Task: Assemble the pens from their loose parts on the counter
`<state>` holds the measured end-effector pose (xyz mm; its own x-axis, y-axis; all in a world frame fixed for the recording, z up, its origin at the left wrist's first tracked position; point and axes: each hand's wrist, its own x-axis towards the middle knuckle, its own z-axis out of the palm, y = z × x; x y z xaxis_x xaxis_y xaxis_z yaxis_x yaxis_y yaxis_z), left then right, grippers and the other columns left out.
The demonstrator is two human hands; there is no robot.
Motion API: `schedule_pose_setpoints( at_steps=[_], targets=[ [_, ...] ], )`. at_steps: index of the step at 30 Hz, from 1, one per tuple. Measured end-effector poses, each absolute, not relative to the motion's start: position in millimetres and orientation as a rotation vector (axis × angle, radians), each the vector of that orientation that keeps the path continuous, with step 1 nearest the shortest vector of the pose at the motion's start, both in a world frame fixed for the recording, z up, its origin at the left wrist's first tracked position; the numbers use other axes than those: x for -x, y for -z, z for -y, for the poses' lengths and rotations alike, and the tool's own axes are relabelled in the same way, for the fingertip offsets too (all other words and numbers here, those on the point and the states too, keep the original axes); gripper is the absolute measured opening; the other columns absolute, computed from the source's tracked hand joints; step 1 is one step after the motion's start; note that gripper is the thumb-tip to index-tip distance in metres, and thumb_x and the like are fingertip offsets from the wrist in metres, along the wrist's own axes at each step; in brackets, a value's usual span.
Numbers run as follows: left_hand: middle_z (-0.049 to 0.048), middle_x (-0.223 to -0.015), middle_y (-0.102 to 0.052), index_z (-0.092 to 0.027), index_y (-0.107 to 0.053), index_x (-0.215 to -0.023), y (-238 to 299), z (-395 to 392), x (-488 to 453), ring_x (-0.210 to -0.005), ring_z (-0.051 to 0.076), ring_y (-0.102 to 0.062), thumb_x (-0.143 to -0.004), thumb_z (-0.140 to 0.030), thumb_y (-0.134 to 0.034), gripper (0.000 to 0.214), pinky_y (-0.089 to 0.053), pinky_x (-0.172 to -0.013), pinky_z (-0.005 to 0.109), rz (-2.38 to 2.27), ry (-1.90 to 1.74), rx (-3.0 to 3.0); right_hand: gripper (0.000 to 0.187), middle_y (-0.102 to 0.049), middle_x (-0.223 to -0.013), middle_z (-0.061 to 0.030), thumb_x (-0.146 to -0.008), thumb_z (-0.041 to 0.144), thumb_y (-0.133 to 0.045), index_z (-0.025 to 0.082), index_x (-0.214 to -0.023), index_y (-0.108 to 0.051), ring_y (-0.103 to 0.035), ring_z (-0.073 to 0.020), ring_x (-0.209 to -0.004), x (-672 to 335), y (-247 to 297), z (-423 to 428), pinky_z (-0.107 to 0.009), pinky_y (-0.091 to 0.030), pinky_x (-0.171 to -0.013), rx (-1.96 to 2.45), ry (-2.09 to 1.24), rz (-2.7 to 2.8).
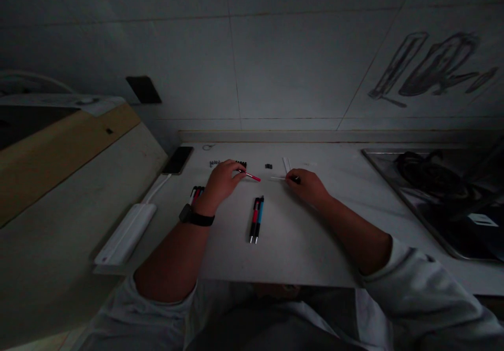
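Note:
My left hand (225, 182) is closed in a pinch on a red pen barrel (253, 177) whose free end points right. Facing it, my right hand (309, 185) pinches a thin pale stick (277, 178), which looks like a pen refill, with its tip toward the barrel. The two tips are apart. A dark piece (296, 179) also shows at the right fingers. Between my forearms lie a red and black pen (254, 217) and a blue and black pen (260, 217), side by side. More pens (194, 194) are partly hidden behind my left wrist.
Along the back lie small springs (214, 163), black pieces (241, 164), more black parts (268, 166) and thin pale sticks (286, 164). A phone (179, 159) is cabled to a white power bank (128, 233) at left. A gas stove (417, 198) borders the right side.

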<state>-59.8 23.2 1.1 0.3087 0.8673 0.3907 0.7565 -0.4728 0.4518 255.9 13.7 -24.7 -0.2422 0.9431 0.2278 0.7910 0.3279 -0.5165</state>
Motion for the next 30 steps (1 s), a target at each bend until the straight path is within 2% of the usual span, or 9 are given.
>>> schedule_pose_setpoints(
  at_steps=[13, 20, 23, 26, 30],
  targets=[
    [0.0042, -0.103, -0.074, -0.022, -0.075, -0.096, -11, -15, 61, -0.100, 0.023, -0.068, -0.090, -0.030, -0.075, 0.010, -0.050, -0.094, 0.037, -1.436, -0.885, -2.277, 0.016, -0.077, -0.102, -0.0073, -0.091, 0.027, -0.061, 0.024, -0.096, -0.076, -0.069, -0.0225, -0.087, -254, 26, -13, -0.035, -0.051, -0.080, 1.499, -0.427, 2.126],
    [0.0051, -0.103, -0.077, -0.021, -0.073, -0.106, -24, -21, 83, -0.096, 0.020, -0.071, -0.086, -0.031, -0.077, 0.023, -0.053, -0.090, 0.034, -1.523, -1.106, -2.023, 0.016, -0.077, -0.100, -0.0069, -0.093, 0.028, -0.060, 0.023, -0.096, -0.075, -0.069, -0.0220, -0.086, -253, 26, -12, -0.033, -0.050, -0.079, 1.511, -0.412, 2.149],
    [0.0046, -0.098, -0.076, -0.021, -0.071, -0.102, -29, -24, 100, -0.089, 0.019, -0.070, -0.084, -0.035, -0.078, 0.024, -0.053, -0.085, 0.032, -1.599, -1.158, -1.978, 0.016, -0.077, -0.101, -0.0064, -0.093, 0.029, -0.060, 0.024, -0.097, -0.075, -0.069, -0.0217, -0.087, -254, 28, -13, -0.033, -0.050, -0.079, 1.517, -0.423, 2.145],
    [0.0043, -0.092, -0.075, -0.020, -0.071, -0.096, -30, -25, 115, -0.085, 0.019, -0.070, -0.083, -0.038, -0.076, 0.022, -0.053, -0.079, 0.031, -1.605, -1.014, -1.951, 0.017, -0.078, -0.101, -0.0062, -0.093, 0.030, -0.059, 0.024, -0.096, -0.074, -0.069, -0.0214, -0.086, -254, 28, -13, -0.033, -0.050, -0.079, 1.519, -0.416, 2.146],
    [0.0031, -0.085, -0.076, -0.021, -0.074, -0.089, -24, -26, 124, -0.079, 0.020, -0.070, -0.080, -0.034, -0.076, 0.016, -0.051, -0.073, 0.029, -1.588, -0.631, -1.986, 0.017, -0.078, -0.101, -0.0060, -0.094, 0.031, -0.059, 0.023, -0.096, -0.074, -0.069, -0.0211, -0.086, -254, 26, -11, -0.033, -0.050, -0.080, 1.501, -0.421, 2.161]
  ],
)
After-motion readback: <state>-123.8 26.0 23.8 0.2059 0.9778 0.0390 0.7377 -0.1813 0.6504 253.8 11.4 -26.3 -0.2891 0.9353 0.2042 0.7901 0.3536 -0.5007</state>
